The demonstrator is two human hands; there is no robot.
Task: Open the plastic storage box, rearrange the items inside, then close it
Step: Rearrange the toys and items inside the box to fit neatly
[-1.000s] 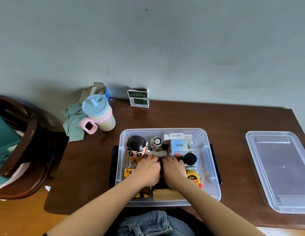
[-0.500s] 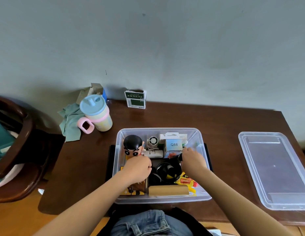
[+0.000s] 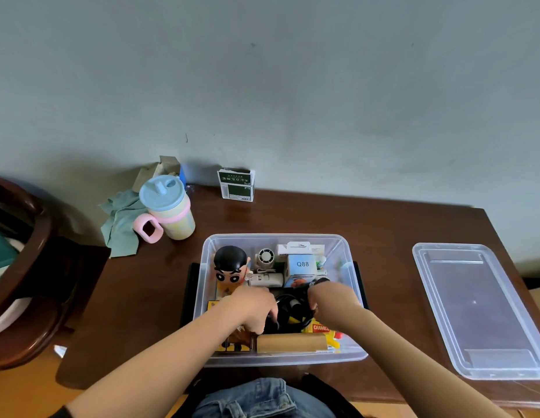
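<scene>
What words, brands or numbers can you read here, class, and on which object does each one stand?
"Q88": pale blue box in the storage box.
"CARMEX", end cut off: yellow pack by the right hand.
Green carton by the wall: print too small to read.

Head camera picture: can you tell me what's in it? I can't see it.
Both hands, left and right, reach into an open clear box of small things, handling a black cable. A toy figure stands inside. The lid lies to the right on the table; a cup sits to the left.
</scene>
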